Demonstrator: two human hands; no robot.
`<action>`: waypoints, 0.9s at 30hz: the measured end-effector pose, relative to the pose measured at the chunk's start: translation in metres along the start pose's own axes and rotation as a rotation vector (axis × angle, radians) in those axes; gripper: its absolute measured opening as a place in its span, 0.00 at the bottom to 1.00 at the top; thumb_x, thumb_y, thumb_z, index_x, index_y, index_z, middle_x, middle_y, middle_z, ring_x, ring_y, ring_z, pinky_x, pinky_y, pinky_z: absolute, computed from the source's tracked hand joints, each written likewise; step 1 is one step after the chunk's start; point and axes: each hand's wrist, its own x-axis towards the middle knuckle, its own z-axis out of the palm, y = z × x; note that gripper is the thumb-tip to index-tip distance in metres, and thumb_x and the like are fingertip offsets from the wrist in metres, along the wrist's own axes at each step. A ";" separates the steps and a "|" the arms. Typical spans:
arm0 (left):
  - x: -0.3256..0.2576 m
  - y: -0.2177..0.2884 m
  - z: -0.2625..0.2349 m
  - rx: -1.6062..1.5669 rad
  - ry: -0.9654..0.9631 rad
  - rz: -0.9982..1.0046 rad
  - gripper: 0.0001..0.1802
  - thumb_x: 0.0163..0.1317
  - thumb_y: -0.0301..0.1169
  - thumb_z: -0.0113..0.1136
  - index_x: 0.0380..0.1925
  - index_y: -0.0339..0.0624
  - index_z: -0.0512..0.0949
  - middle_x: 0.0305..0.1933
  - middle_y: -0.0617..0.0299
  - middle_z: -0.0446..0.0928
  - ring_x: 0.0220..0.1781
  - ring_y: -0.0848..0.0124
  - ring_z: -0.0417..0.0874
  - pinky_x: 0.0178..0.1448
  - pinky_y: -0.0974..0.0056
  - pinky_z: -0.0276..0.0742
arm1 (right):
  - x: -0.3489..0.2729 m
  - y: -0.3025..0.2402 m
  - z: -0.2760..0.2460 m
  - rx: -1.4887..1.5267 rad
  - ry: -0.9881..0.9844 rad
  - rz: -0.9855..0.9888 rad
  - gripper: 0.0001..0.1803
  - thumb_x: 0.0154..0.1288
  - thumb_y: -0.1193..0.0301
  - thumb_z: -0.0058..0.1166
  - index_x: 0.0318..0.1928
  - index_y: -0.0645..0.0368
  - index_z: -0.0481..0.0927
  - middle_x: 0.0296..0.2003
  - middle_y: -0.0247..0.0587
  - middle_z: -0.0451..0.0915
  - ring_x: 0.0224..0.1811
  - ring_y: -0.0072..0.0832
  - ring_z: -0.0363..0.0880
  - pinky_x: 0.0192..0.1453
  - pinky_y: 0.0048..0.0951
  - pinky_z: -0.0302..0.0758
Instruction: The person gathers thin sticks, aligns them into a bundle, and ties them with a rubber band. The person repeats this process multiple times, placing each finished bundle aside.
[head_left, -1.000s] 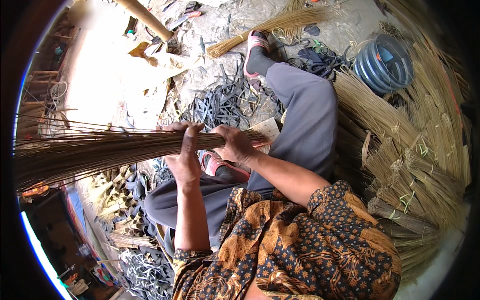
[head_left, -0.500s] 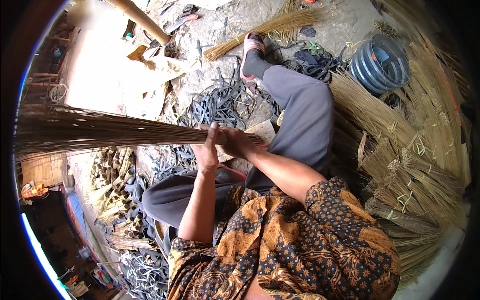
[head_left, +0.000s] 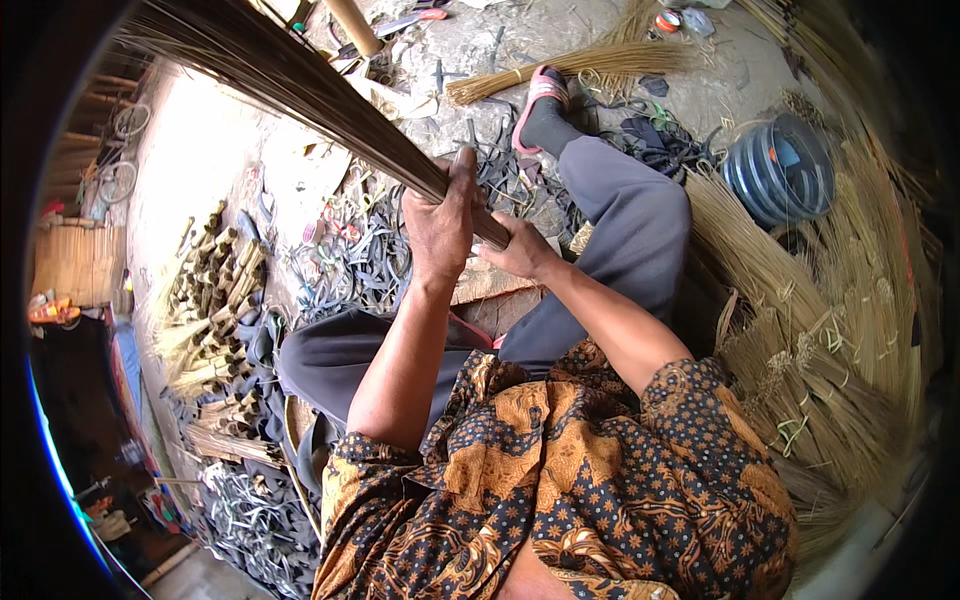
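Note:
A long bundle of thin dark sticks point(head_left: 330, 105) slants from the upper left down to my lap, its narrow end near my right hand. My left hand point(head_left: 441, 222) is closed round the bundle a little above that end, thumb lying along it. Fingers of my right hand point(head_left: 520, 247) wrap the blunt lower tip, which shows between the two hands. Under them, a flat wooden piece point(head_left: 493, 284) lies between my legs. The spread far end of the bundle runs out at the top left rim.
Paler stick bundles point(head_left: 840, 330) are heaped at my right, beside a ribbed blue clear plastic container point(head_left: 778, 170). Dark rubber-like strips point(head_left: 370, 235) litter the floor ahead. Short tied bundles point(head_left: 215, 290) are stacked at left. One long bundle point(head_left: 575, 68) lies beyond my foot; a knife point(head_left: 410, 20) lies near a pole point(head_left: 352, 25).
The stick bundle has swung from nearly level, pointing left, to a steep slant toward the upper left. My left hand has risen; my right hand has shifted right, to the bundle's lower tip.

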 end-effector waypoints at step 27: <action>-0.017 -0.042 0.010 0.168 -0.242 -0.033 0.19 0.68 0.36 0.71 0.23 0.38 0.76 0.19 0.68 0.73 0.24 0.79 0.72 0.30 0.66 0.71 | -0.013 0.007 -0.016 -0.147 0.054 -0.087 0.21 0.70 0.64 0.56 0.60 0.57 0.78 0.47 0.59 0.86 0.54 0.54 0.85 0.53 0.48 0.81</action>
